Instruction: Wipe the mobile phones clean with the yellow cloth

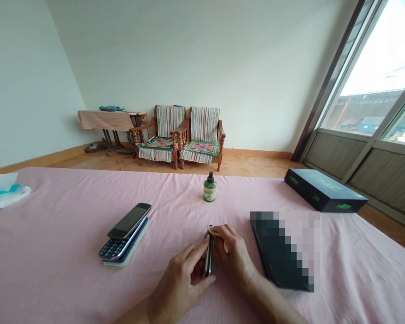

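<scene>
My left hand [180, 281] and my right hand [234, 256] meet at the middle of a pink-covered table [70, 234]. Between them stands a thin dark phone [208, 258] on its long edge. The left fingers are closed round its near end. The right fingers pinch a small yellowish cloth or pad [216, 232] against the phone's far end. A small green bottle with a black cap [209, 187] stands upright just beyond the hands.
To the left lie stacked phones [126, 236], a slider phone on top. A dark flat device [280, 252] lies right of my hands, a black box [324, 191] beyond it. A tissue pack [3, 191] sits at the far left edge. Two wooden chairs [180, 135] stand at the wall.
</scene>
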Motion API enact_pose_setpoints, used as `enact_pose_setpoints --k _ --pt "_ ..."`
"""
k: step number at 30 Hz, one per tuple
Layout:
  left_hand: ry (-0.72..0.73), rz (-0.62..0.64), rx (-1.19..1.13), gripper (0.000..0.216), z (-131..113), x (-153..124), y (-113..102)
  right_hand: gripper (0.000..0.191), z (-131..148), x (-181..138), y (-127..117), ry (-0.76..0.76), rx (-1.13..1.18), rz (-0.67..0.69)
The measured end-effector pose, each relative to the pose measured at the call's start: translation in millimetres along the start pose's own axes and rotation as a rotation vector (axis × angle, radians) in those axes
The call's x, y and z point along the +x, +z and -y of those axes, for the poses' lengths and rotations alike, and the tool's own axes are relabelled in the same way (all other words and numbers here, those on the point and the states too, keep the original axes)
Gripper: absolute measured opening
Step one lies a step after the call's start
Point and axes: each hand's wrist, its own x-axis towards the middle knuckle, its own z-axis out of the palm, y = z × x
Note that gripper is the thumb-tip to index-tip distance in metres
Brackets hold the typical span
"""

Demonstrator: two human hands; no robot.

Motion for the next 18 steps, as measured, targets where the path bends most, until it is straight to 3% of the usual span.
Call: enact_pose_setpoints --k 18 --pt "-0.039 0.053 -0.028 0.079 -4.0 0.3 -3.6 0.033 -3.1 -0.1 2.2 0.036 -0.001 0.018"
